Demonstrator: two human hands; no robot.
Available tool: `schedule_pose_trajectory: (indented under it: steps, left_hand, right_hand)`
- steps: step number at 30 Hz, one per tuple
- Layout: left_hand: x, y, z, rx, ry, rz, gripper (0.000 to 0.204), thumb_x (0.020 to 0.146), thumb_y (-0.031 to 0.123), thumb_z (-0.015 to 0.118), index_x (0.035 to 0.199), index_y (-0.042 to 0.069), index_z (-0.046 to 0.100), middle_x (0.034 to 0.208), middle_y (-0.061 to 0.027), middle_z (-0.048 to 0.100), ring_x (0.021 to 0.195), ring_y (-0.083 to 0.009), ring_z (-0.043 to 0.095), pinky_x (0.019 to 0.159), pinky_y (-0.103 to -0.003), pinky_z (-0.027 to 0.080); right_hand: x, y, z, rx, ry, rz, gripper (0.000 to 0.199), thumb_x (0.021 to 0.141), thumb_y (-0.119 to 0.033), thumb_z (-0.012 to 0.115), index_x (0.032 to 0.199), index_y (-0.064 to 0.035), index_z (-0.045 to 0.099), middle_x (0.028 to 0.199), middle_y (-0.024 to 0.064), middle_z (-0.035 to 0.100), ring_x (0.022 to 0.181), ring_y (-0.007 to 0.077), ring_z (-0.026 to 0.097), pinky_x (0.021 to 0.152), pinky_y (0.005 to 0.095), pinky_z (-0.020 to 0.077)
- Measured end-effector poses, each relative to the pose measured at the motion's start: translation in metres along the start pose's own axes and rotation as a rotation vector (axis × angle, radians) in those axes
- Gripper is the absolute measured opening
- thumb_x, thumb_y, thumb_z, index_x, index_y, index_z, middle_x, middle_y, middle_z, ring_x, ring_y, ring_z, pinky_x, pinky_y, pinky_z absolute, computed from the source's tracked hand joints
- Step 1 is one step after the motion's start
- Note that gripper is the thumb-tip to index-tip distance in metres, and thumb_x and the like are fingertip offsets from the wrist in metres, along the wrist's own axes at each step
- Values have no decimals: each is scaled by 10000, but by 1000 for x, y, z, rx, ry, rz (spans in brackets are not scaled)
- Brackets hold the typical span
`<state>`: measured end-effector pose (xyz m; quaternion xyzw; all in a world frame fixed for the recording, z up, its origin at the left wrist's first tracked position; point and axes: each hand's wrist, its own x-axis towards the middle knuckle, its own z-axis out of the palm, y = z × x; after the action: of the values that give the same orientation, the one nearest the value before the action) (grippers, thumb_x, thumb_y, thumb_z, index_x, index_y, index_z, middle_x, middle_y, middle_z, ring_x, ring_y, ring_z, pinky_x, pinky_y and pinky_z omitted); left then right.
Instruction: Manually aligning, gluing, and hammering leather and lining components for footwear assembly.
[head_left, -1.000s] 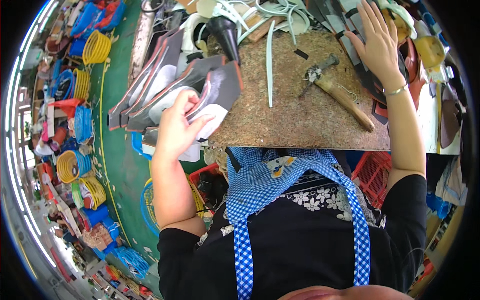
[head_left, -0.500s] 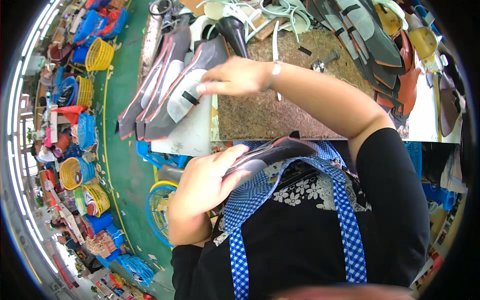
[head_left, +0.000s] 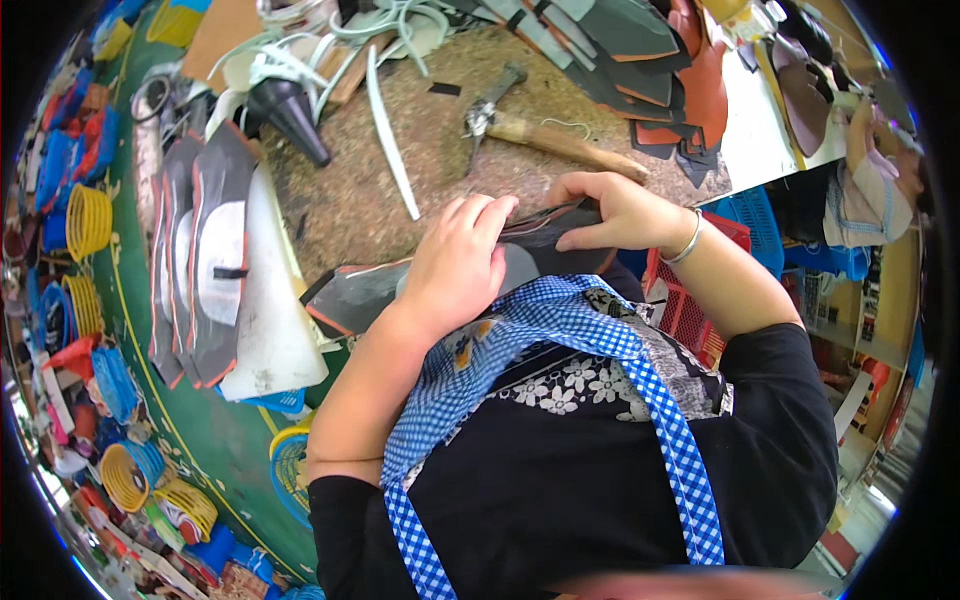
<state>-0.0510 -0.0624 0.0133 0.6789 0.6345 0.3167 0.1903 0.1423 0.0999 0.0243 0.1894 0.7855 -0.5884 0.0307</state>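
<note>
A long dark sole-shaped piece [head_left: 360, 295] with a reddish edge lies across the near edge of the brown cork work board [head_left: 350, 195], in front of my blue checked apron. My left hand [head_left: 460, 262] presses down on its middle with the fingers spread over it. My right hand [head_left: 610, 210], a bangle on its wrist, grips the right end of the same piece between thumb and fingers. Both hands touch it; its middle is hidden under my left hand.
A wooden-handled hammer [head_left: 545, 135] lies on the board just beyond my right hand. A white strip [head_left: 390, 150] and a black cone [head_left: 290, 115] lie further back. Similar dark pieces [head_left: 205, 260] are stacked at left, more leather pieces [head_left: 650, 50] at back right, a red crate [head_left: 690, 310] below.
My right hand has come back from the stack at the left to the piece's right end. The piece now lies on the board's edge with both hands on it.
</note>
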Motion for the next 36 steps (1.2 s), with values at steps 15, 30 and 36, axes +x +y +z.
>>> schedule_pose_trajectory:
  steps: [15,30,36]
  left_hand:
    - [30,24,13,-467,-63,-113,102,803,-12,701,902,-26,685,880,-139,701,789,-232,685,703,-302,534]
    - [31,27,14,-585,-182,-67,181,867,27,621,1038,54,674,971,-131,696,891,-316,669,775,-370,524]
    - [24,35,16,-857,-126,-202,269,905,2,576,1169,41,615,1042,-146,707,990,-243,688,808,-336,533]
  right_hand:
    - [-39,33,32,1442,52,191,289,820,71,670,1034,-52,518,1051,95,668,921,159,668,793,278,560]
    - [-41,33,11,1278,-45,-32,358,941,-159,637,1267,-32,559,1260,85,584,1199,153,522,1059,344,382]
    - [-39,27,9,1013,-69,-2,414,892,-166,697,1230,17,543,1192,87,598,1149,156,548,1004,299,421]
